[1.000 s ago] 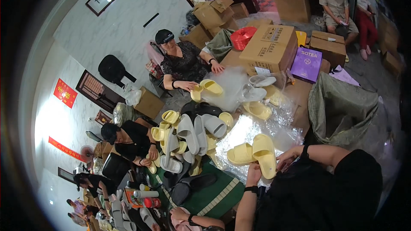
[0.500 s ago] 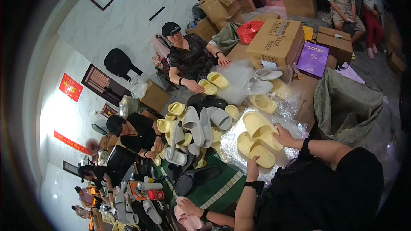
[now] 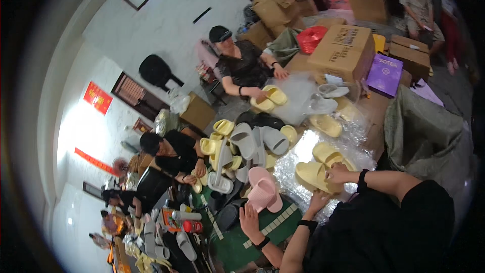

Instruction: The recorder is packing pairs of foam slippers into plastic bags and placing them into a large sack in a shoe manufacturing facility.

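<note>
Right hand (image 3: pixel 337 173) is clamped on a pair of pale yellow foam slide sandals (image 3: pixel 319 168), fingers over the top edge, soles flat on the crinkly clear plastic wrap (image 3: pixel 298 164) spread on the tabletop. Likely pressed down so the pair stays stacked side by side while it gets bagged.

Left hand (image 3: pixel 317 203) sits just below the pair at the edge of the wrap, fingers partly curled; cannot tell whether it pinches the film or only rests there. Judging by position, it steadies the plastic under the sandals.

Nearby: a pink foam slide sandal (image 3: pixel 263 190) on the green felt mat (image 3: pixel 237 245), with a co-worker's open hand (image 3: pixel 248 220) just beside it. A mixed heap of grey and yellow slides (image 3: pixel 242 144) lies further left. A person in a dark cap (image 3: pixel 241 60) across the tabletop holds another yellow pair (image 3: pixel 269 97). A brown cardboard carton (image 3: pixel 343 50) stands behind.

Versus half a second ago: the yellow pair sits in about the same spot on the wrap and the right hand has closed in over it. The pink sandal and the co-worker's hand now show more fully at the lower centre.
</note>
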